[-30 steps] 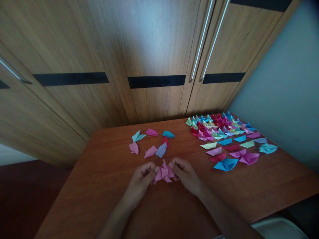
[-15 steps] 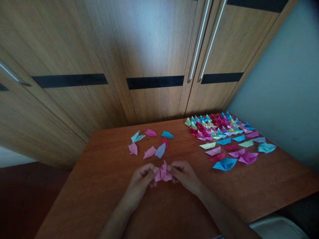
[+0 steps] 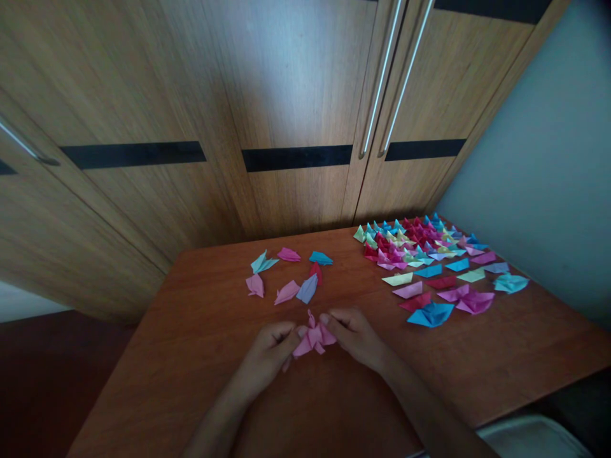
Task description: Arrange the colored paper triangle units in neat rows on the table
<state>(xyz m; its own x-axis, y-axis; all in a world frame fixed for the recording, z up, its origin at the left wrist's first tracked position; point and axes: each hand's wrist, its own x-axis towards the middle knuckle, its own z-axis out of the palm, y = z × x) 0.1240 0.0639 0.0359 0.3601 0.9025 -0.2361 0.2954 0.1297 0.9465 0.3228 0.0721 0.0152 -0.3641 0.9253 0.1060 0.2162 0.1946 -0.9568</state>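
A pink origami crane (image 3: 315,338) is stretched between my two hands above the wooden table (image 3: 200,356), its wings spread apart. My left hand (image 3: 272,350) pinches one wing between thumb and fingers. On the other side, my right hand (image 3: 353,334) grips the opposite wing, thumb on top. Just beyond the hands lie several folded paper pieces, among them a lavender one (image 3: 307,289), a pink one (image 3: 287,292) and a red one (image 3: 316,273).
Rows of small colourful paper boats (image 3: 410,238) cover the table's back right, with flat folded strips before them. A blue paper boat (image 3: 431,315) sits nearest on that side. Wooden cabinet doors (image 3: 296,197) stand behind the table, and a wall (image 3: 539,172) bounds the right.
The crane's wings are pulled wider and it has tilted, its left side lower. My left hand has shifted slightly down and both grips have adjusted. The other paper pieces stay put.
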